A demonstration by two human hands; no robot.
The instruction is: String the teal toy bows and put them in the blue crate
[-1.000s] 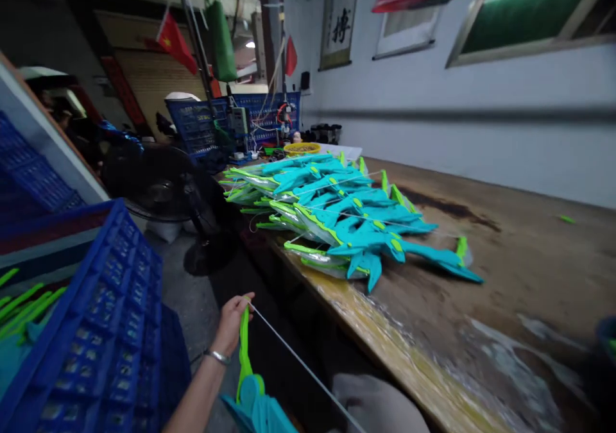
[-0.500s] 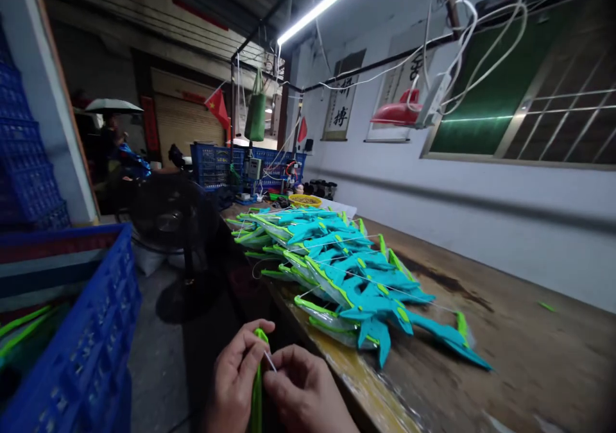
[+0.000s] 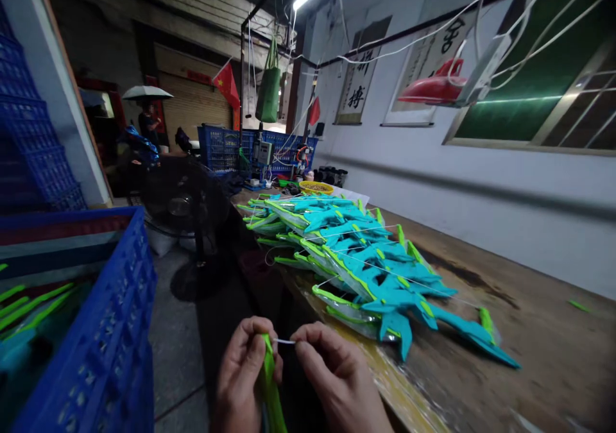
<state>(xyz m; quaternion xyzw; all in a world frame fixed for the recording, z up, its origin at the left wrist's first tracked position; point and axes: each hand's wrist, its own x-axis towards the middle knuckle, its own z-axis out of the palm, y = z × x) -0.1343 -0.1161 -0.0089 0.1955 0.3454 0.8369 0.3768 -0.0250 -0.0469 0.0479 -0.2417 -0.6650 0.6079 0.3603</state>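
Observation:
My left hand point(image 3: 248, 369) is closed around a bright green strip of soft material point(image 3: 272, 388), which hangs down out of the bottom of the view. From the strip's upper end a short white cord point(image 3: 285, 341) runs across to my right hand point(image 3: 334, 375), where thumb and forefinger pinch its end. The cord looks taut between both hands. Beyond them, on the table, lies an overlapping row of turquoise pieces point(image 3: 394, 305) with green edging, clear plastic and thin white strings. What lies inside my left palm is hidden.
At the left stands a blue plastic crate point(image 3: 120, 305) holding green and turquoise pieces. A dark fan point(image 3: 180, 205) stands behind it. The wooden table point(image 3: 543, 292) stretches right to the wall, with a yellow basin point(image 3: 316, 187) at its far end. A red lamp point(image 3: 433, 90) hangs above.
My right hand has moved right, away from the green strip, and the white cord now stretches level between the hands. The camera view has shifted left and slightly down.

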